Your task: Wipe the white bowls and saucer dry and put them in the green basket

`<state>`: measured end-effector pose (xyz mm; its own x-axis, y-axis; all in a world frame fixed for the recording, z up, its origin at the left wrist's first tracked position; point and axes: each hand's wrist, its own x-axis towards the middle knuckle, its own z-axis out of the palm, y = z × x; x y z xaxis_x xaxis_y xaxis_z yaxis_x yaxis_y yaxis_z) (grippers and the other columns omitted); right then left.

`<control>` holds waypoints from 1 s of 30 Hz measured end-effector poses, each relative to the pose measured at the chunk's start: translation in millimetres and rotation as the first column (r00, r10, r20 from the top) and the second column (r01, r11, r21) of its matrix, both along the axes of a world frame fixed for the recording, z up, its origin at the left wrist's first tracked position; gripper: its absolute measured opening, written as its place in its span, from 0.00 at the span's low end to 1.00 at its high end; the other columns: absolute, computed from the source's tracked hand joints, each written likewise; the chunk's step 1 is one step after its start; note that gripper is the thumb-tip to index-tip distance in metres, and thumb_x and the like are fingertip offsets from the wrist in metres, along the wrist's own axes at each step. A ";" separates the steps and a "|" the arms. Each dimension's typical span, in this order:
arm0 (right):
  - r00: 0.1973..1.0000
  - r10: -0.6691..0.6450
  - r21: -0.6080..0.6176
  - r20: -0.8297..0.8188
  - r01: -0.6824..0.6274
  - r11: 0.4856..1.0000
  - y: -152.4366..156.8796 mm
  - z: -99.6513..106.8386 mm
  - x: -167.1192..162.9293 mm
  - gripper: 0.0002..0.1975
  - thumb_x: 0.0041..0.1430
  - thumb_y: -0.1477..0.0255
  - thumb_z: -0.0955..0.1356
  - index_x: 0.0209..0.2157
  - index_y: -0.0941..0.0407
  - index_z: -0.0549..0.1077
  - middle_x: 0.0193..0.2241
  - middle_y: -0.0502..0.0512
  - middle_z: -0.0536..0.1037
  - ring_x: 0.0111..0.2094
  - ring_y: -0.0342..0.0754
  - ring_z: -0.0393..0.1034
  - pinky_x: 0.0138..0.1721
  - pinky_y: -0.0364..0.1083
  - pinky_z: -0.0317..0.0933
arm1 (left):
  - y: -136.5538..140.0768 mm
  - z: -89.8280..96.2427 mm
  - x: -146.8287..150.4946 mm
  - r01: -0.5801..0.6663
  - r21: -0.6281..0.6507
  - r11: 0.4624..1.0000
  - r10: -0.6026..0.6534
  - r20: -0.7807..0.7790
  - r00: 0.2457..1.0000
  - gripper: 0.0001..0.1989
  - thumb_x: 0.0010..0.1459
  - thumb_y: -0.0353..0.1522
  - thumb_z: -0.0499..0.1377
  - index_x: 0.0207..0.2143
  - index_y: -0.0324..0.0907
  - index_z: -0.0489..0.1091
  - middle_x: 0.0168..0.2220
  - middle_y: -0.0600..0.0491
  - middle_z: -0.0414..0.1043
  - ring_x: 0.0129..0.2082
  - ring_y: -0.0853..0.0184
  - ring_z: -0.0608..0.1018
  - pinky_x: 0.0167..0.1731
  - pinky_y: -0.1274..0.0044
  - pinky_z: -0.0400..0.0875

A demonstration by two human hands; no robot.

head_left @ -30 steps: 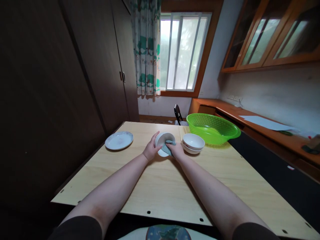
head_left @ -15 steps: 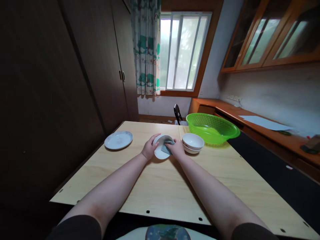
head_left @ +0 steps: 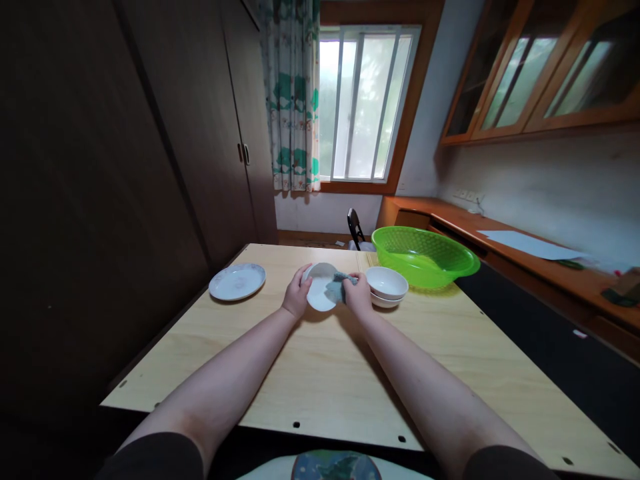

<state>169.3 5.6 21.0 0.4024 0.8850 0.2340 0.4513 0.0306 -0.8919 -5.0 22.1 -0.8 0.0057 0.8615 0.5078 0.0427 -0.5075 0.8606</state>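
A white bowl (head_left: 318,295) is tilted toward me above the middle of the table, its inside showing. My left hand (head_left: 298,293) grips it by the left rim, thumb on the inner side. My right hand (head_left: 358,292) is closed on a grey-green cloth (head_left: 336,287), which lies over the bowl's right rim and partly inside it. Just right of that hand stand two stacked white bowls (head_left: 387,283), the upper one facing up. To the left, a white oval plate (head_left: 238,281) with a faint pattern lies flat on the table.
A large green plastic basin (head_left: 425,260) sits at the table's (head_left: 320,373) far right corner. Thin chopsticks (head_left: 361,259) lie beside it, partly hidden. Beyond the far edge is a black folding chair (head_left: 356,227). Dark wardrobe doors (head_left: 200,133) rise along the left.
My right hand has drawn the cloth from inside the bowl out to its right rim. The bowl has risen slightly and turned a little in my left hand.
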 end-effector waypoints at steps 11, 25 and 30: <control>0.766 0.387 0.192 0.514 -0.542 0.818 -28.2 -4.8 -27.1 0.10 0.48 0.77 0.64 0.36 0.56 0.68 0.36 0.57 0.72 0.39 0.50 0.65 0.43 0.48 0.59 | -13.5 -0.5 10.7 0.125 0.001 0.992 -0.125 0.003 0.992 0.23 0.56 0.37 0.55 0.54 0.41 0.63 0.54 0.47 0.67 0.53 0.59 0.69 0.55 0.67 0.60; 0.648 0.327 0.163 0.688 -0.578 0.800 -28.7 0.7 -30.1 0.11 0.54 0.79 0.62 0.40 0.59 0.69 0.42 0.60 0.72 0.44 0.51 0.64 0.47 0.49 0.59 | -15.9 4.5 14.8 0.293 -0.027 0.956 -0.285 0.153 0.946 0.20 0.54 0.38 0.57 0.48 0.39 0.69 0.49 0.46 0.70 0.51 0.59 0.70 0.55 0.68 0.59; 0.518 0.241 0.015 0.821 -0.441 0.897 -30.7 14.0 -24.6 0.11 0.59 0.76 0.61 0.42 0.59 0.69 0.43 0.63 0.71 0.44 0.53 0.65 0.48 0.50 0.57 | -18.2 7.6 16.4 0.275 -0.036 0.961 -0.262 0.208 0.942 0.19 0.54 0.38 0.57 0.47 0.39 0.70 0.49 0.46 0.71 0.51 0.59 0.70 0.54 0.69 0.60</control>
<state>144.7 -25.1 35.0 -0.3534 0.8046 0.4772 0.8738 0.4661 -0.1387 11.4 3.9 6.8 0.1458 0.8726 0.4662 -0.2637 -0.4199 0.8684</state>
